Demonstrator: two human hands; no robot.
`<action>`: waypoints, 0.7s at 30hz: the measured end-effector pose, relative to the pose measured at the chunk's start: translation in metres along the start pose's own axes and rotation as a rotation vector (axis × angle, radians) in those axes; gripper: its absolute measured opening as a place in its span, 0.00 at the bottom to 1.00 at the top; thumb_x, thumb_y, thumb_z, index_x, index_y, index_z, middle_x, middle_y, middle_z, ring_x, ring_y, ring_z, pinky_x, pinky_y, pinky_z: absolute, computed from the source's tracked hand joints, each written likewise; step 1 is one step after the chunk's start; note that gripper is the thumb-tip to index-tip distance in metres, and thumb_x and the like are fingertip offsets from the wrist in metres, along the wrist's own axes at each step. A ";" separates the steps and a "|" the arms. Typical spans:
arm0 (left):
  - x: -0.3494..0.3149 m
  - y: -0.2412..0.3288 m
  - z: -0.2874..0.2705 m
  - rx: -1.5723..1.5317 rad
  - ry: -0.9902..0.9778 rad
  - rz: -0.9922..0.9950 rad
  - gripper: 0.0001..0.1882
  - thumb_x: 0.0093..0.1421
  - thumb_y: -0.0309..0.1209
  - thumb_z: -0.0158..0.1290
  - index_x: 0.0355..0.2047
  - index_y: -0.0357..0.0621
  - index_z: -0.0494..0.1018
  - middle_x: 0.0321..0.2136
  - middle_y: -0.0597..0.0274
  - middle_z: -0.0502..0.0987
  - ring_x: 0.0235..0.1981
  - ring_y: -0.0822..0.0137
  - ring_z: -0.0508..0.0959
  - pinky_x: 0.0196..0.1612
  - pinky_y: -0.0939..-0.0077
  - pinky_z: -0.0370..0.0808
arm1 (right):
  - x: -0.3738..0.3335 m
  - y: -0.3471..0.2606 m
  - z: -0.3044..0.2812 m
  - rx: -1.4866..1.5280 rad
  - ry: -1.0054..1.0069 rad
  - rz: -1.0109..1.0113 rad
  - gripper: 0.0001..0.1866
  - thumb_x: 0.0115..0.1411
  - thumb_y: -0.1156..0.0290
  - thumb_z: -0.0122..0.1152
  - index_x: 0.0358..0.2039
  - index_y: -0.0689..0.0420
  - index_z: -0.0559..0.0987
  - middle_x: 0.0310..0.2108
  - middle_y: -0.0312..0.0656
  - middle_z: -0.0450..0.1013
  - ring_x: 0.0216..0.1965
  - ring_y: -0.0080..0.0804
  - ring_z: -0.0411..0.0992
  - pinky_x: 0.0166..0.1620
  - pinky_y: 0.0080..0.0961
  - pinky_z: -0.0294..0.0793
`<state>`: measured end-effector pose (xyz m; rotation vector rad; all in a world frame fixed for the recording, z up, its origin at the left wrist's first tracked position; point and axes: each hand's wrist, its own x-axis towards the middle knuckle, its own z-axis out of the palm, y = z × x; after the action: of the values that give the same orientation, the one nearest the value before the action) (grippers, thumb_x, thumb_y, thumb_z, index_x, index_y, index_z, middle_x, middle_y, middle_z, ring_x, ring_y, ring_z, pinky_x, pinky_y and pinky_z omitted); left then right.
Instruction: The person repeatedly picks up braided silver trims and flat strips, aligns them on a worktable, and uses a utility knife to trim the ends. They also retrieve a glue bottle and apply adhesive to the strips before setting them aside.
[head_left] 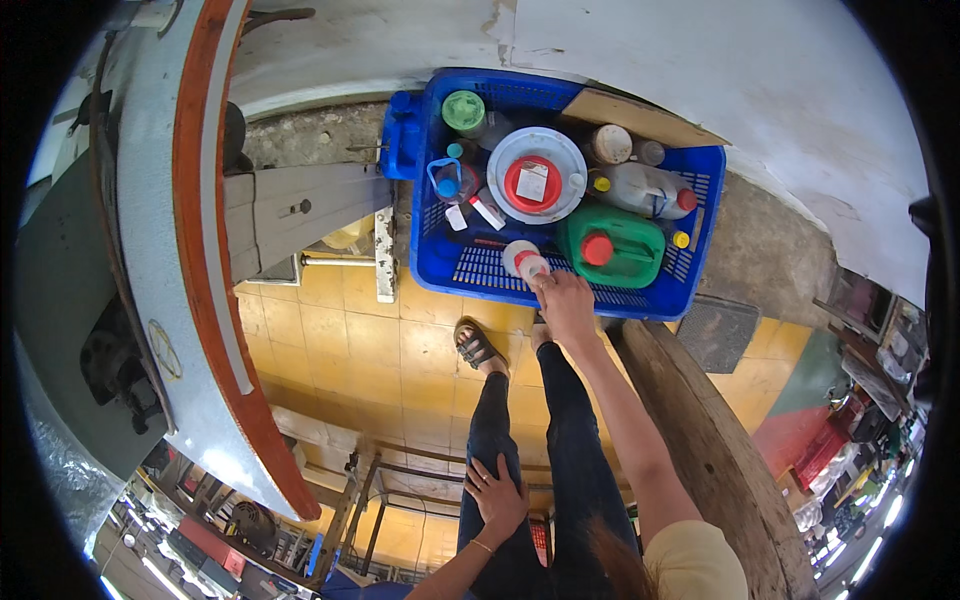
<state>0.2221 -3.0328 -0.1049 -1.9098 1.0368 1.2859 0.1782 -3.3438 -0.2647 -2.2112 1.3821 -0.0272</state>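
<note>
At the near side of the blue crate [432,240]: the right hand [566,302] reaches in, thumb and fingers pinching the near end of a small white-and-red container [523,257].
Container: just beyond the right hand's fingertips, over the crate's slotted near part; whether it touches the crate I cannot tell.
Green jug [632,245]: just beyond the right hand and to its right, the red cap [597,248] facing up.
Pale bowl [499,180]: farther out from the same hand, past the container, with a round red lid [512,188] inside its rim.
Translucent jug [640,188]: beyond the green jug, to the right hand's far right.
Cardboard [640,118]: well beyond that hand, at the crate's far edge.
Left hand [497,497]: palm down on the dark trousers [490,420], fingers spread, well apart from the right hand and nearer the body.
Sandal [480,345]: beyond the left hand, on yellow tiles [370,350].
Wooden beam [710,450]: right of the right hand's forearm.
</note>
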 end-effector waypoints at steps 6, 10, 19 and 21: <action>-0.001 0.000 0.000 0.000 -0.019 0.000 0.43 0.60 0.52 0.50 0.69 0.43 0.48 0.65 0.20 0.43 0.67 0.27 0.44 0.65 0.32 0.45 | 0.027 0.056 0.090 -0.138 -0.055 0.079 0.08 0.54 0.72 0.59 0.35 0.56 0.81 0.29 0.42 0.76 0.35 0.39 0.76 0.38 0.37 0.75; 0.000 0.000 -0.002 0.008 -0.021 0.016 0.44 0.60 0.51 0.49 0.69 0.42 0.48 0.65 0.19 0.42 0.67 0.26 0.43 0.65 0.31 0.45 | 0.030 0.076 0.127 -0.098 -0.216 0.228 0.09 0.55 0.72 0.55 0.35 0.57 0.81 0.32 0.45 0.78 0.39 0.41 0.78 0.42 0.38 0.78; 0.007 0.006 -0.017 0.077 -0.035 0.032 0.45 0.59 0.51 0.51 0.69 0.41 0.47 0.64 0.20 0.43 0.67 0.26 0.45 0.65 0.32 0.46 | 0.015 0.076 0.093 0.096 -0.130 0.167 0.10 0.58 0.68 0.57 0.39 0.55 0.80 0.32 0.45 0.77 0.36 0.43 0.77 0.41 0.43 0.74; 0.008 0.008 -0.019 0.093 -0.040 0.027 0.45 0.59 0.51 0.51 0.69 0.41 0.47 0.64 0.20 0.43 0.67 0.26 0.45 0.65 0.32 0.46 | 0.016 0.081 0.076 0.145 0.072 0.164 0.10 0.57 0.70 0.58 0.39 0.55 0.80 0.31 0.45 0.74 0.37 0.43 0.74 0.42 0.40 0.70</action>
<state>0.2260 -3.0541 -0.1063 -1.7996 1.0863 1.2641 0.1402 -3.3527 -0.3697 -1.9905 1.5466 -0.1454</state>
